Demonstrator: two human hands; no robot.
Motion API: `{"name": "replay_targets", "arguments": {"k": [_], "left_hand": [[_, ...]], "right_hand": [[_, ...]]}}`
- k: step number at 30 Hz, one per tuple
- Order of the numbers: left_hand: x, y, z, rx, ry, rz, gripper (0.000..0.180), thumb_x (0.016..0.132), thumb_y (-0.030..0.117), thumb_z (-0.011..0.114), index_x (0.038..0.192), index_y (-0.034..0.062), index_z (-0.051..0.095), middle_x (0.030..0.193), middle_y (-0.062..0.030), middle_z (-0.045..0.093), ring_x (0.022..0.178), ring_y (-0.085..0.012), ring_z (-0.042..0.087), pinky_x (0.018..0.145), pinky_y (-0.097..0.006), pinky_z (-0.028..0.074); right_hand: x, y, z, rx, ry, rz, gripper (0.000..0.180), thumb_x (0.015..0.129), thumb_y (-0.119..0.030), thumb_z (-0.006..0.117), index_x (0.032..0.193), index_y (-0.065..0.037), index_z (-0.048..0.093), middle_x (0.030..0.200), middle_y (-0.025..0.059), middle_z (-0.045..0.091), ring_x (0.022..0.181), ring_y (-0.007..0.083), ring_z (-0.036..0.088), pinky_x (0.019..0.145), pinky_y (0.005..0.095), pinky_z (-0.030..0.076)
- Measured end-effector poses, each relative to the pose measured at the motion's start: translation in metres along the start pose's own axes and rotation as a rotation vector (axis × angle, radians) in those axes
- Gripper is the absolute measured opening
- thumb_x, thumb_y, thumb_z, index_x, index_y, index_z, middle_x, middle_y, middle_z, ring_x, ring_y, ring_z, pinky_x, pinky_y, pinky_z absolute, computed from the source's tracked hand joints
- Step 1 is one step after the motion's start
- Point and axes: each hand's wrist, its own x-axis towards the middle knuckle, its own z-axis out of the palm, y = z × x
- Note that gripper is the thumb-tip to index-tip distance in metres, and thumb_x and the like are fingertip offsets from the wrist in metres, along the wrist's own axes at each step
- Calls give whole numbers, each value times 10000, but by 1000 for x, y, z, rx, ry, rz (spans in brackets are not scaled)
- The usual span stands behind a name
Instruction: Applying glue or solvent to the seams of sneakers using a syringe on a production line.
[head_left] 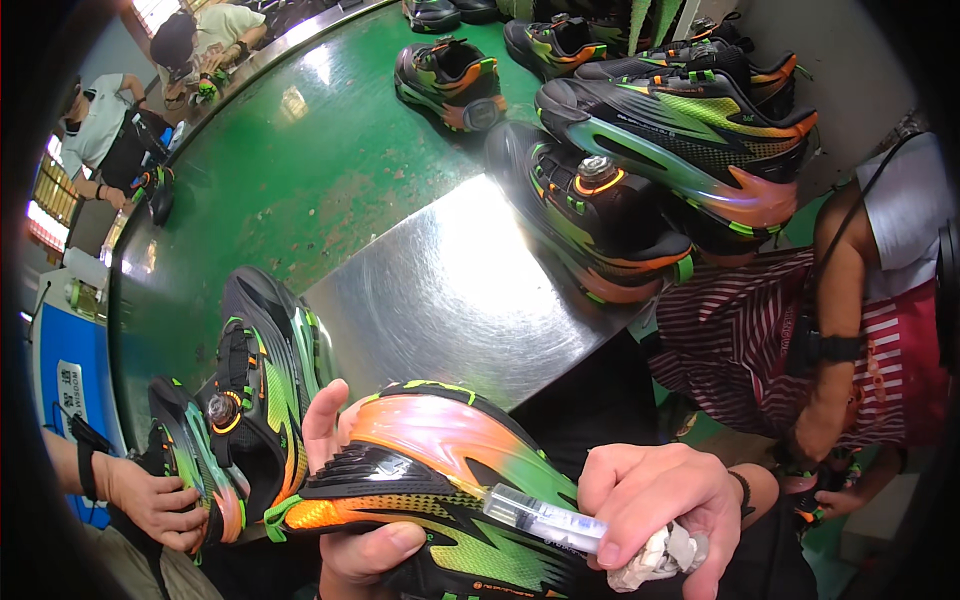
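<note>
Black-green upper (500, 558), pink-green sole (430, 428): shoe (440, 512) is rolled on its side in your left hand (362, 555), near edge of the metal plate (405, 310), toward you. Long axis runs roughly left to right, heel with its green tab (276, 520) at your left, toe end off behind your right hand (672, 500). Left hand is clamped around the heel half: thumb on the upper, fingers up behind the sole. Right hand is wrapped on the syringe (545, 520), with a whitish wad (658, 560) bunched in the same grip. Relation that counts, I'd judge: syringe tip vs. seam where sole meets upper. From your right grip the seam lies left and slightly up; barrel points that way, at a shallow angle to the shoe's long axis. Tip sits at the seam, but you can't confirm contact from this view. Right hand owns the tip, left owns the shoe angle. Co-worker's hand (152, 500) is on the shoes at far left (195, 450), apart from yours.
</note>
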Motion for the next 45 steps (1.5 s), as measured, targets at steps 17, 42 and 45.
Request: {"name": "replay_targets", "arguments": {"k": [17, 42, 45], "left_hand": [[-5, 0, 2, -58, 48, 7, 1107, 559, 87, 778, 1489, 58, 178, 1270, -182, 497, 1191, -335, 531, 1029, -478, 438], [-5, -4, -2, -98, 68, -22, 1103, 554, 101, 774, 1490, 66, 189, 1250, -173, 515, 1167, -333, 547, 1019, -475, 446], [-5, -4, -2, -119, 82, -7, 1099, 555, 95, 771, 1488, 66, 191, 1247, -170, 519, 1169, -334, 546, 1026, -477, 440]], "right_hand": [[-9, -4, 4, 62, 54, 47, 621, 693, -525, 825, 932, 38, 718, 858, 85, 698, 797, 210, 514, 678, 330, 393], [-18, 4, 5, 95, 50, -6, 600, 811, -506, 730, 1021, 55, 691, 833, 161, 697, 792, 241, 504, 686, 361, 418], [-19, 4, 3, 107, 54, 9, 594, 816, -500, 728, 1027, 54, 686, 831, 162, 694, 814, 241, 502, 687, 365, 418]]}}
